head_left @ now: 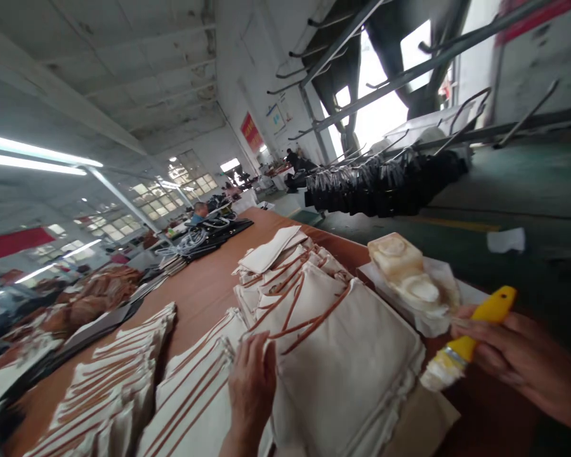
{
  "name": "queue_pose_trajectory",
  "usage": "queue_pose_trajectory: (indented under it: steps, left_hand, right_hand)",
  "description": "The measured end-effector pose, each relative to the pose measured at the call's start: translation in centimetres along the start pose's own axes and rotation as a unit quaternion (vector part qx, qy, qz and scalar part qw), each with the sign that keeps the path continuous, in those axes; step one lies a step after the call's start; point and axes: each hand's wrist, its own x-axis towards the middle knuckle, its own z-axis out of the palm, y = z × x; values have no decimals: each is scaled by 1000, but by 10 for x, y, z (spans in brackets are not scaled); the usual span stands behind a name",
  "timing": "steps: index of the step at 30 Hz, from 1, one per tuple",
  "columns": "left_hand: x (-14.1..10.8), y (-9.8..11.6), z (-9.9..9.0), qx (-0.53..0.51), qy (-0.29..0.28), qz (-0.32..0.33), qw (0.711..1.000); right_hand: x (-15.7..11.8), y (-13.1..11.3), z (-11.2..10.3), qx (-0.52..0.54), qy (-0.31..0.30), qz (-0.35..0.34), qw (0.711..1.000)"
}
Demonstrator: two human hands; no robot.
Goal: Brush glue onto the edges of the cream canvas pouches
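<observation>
The light-looking brush (443, 368) is held by its handle (493, 306) in the curled right hand (509, 352); soft-looking cloth (342, 362) is touched by the bent left hand (251, 381), grip unclear.

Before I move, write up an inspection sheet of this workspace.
Surface: brown tabletop, partly covered
Job's things: cream stack, brown-edged; yellow brush, bristles coated; crusted container
Clutter: white scrap on floor
Grippers: left hand at the cream stack, grip unclear; right hand holds yellow brush
Cables: white coils farther off, cord or strap unclear
Surroundings: rack with black pieces; person beyond table
</observation>
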Motion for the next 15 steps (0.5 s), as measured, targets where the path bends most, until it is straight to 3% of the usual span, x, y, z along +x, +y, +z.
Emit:
queue_pose_trajectory:
  steps: [3, 6, 10, 15]
  left_hand:
    - [37, 70, 19, -93, -104, 33, 990]
    - [71, 119, 38, -103, -168, -10, 980]
    - [105, 147, 61, -95, -179, -45, 978]
    - [125, 156, 76, -115, -214, -95, 965]
  right_hand:
    - [-3, -11, 4, 17, -28, -4, 999]
    - [-4, -12, -2, 28, -12, -11, 999]
    - [-2, -10, -19, 55, -7, -2, 998]
    - [-1, -13, -33, 77, 1, 11, 997]
